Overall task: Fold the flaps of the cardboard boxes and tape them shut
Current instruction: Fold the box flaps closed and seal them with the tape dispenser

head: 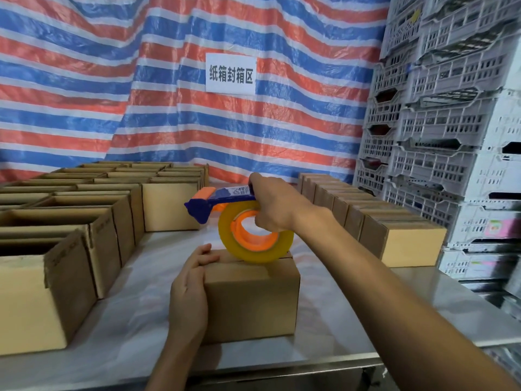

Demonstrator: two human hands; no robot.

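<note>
Two bare hands work on one small brown cardboard box (pixel 253 300), which sits on the steel counter (pixel 423 306) directly between them, its flaps already folded flat. The left hand (pixel 189 286) lies against the box's left side with its fingers bent over the top edge, probably to stop the box sliding. The right hand (pixel 277 204) is closed around the handle of a blue and orange plastic tape dispenser (pixel 222 198). It holds the tool tilted, so the roll of clear yellowish tape (pixel 255 235) rests on the box's top, likely along the seam. Beyond the left hand stand rows of open cardboard boxes (pixel 70 249). Beyond the right hand stand closed cardboard boxes (pixel 394 230), apparently finished.
</note>
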